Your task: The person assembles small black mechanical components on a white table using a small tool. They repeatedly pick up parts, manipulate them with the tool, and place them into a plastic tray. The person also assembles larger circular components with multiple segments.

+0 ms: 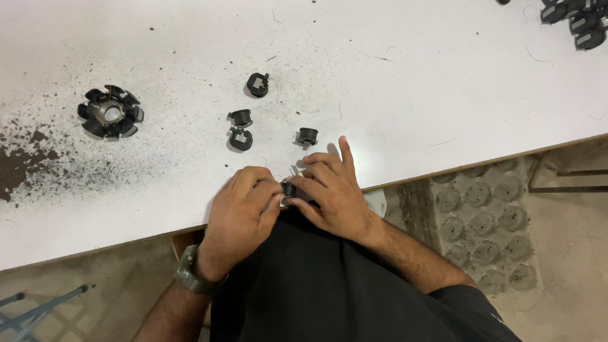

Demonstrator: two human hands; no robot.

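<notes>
Both hands' grip [286,190], small black part [289,188] pinched between

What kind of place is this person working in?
Probably a small workshop or assembly bench. A white worktable carries small black bobbin-like parts, a finned metal core and dark grit, and both hands work one small black part.

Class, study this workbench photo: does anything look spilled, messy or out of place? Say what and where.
Yes. Dark powdery debris is scattered over the left of the white table, thickest at its left edge and spreading around the black finned ring. Thin stray wire strands lie elsewhere. The small black parts look intact.
</notes>
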